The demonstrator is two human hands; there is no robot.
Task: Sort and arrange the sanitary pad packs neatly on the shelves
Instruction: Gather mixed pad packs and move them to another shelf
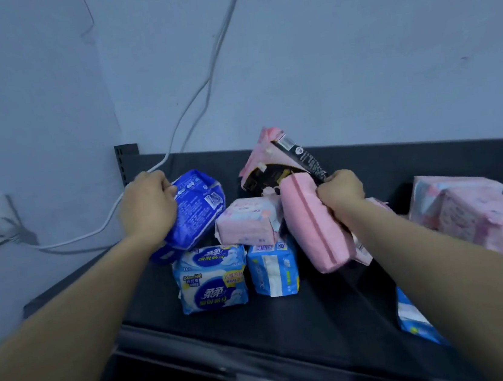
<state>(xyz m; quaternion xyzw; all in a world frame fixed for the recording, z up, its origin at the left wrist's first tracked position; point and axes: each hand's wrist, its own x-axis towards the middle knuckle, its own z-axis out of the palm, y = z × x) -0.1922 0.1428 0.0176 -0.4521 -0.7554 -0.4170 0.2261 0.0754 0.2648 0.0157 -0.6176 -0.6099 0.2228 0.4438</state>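
While your left grip (148, 210) curls round the dark blue pack (199, 211), your right grip (341, 194) clenches the pink pack (313, 230). Light blue packs (211, 279) stand on the shelf (292, 323).

Single head-worn wide-angle view looks forward and down, close over a black metal shelf (291, 321) against a pale wall (353, 51).

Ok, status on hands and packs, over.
Left hand grips dark blue pack. Right hand grips pink pack, black-and-pink pack just above it. Small pink pack sits on two light blue packs between. White cable behind left hand.
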